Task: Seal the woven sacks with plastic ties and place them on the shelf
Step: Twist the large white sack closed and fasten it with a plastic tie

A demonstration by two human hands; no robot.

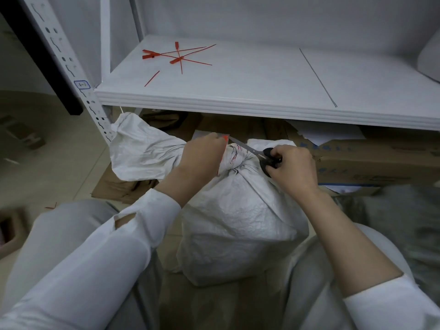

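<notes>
Woven sack [238, 225], white, stands upright on the floor between my knees, below the front edge of the shelf [238, 91]. Its neck is gathered into a tight bunch at the top. My left hand [202, 156] has its fingers curled around that gathered neck, and a red plastic tie [225, 139] shows at the edge of the fist. My right hand [294, 167] grips the black handles of the scissors [250, 148]; the blades point left across the neck toward the red tie. I cannot tell whether the blades are touching it.

A second sack [145, 151] lies on its side behind and to the left, against the shelf upright. Spare ties [177, 55] lie crossed on the shelf's left end, with a short red offcut [152, 78] near them. A cardboard box [381, 160] sits under the shelf at right.
</notes>
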